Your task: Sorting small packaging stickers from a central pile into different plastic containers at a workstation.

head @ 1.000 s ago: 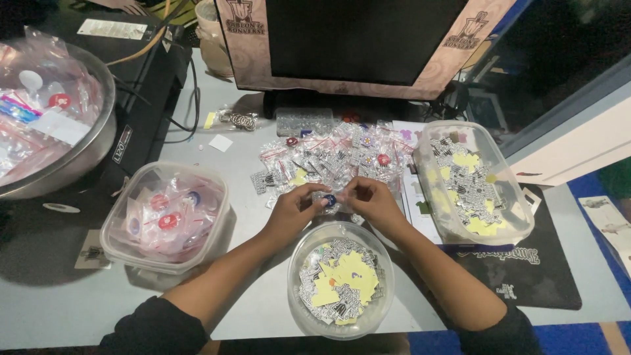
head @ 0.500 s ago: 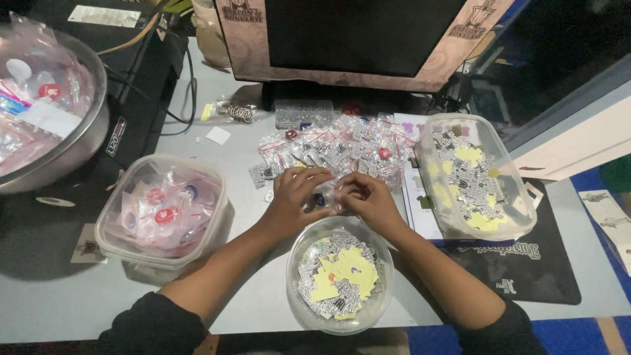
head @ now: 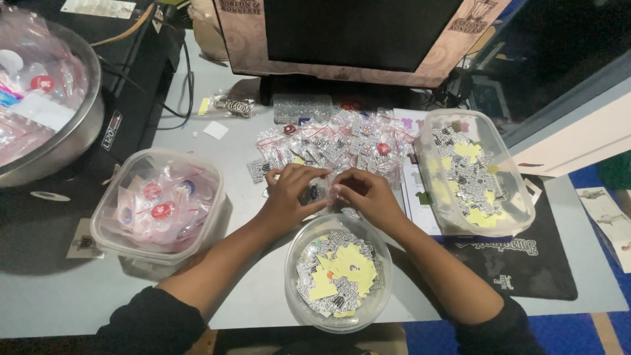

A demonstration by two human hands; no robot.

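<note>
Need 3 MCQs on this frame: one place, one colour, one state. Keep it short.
1. Where is the round clear bowl?
A. between the forearms
B. beside the metal basin
C. under the monitor

2. What colour are the plain cards in that bowl?
A. green
B. yellow
C. orange

3. What are the left hand and right hand doing?
A. resting flat, apart
B. lifting the bowl
C. together pinching a small clear packet

Key: 1 A, it sits near the table edge between both arms. 2 B, yellow squares show among the printed pieces. 3 C, fingertips meet on the packet.
</note>
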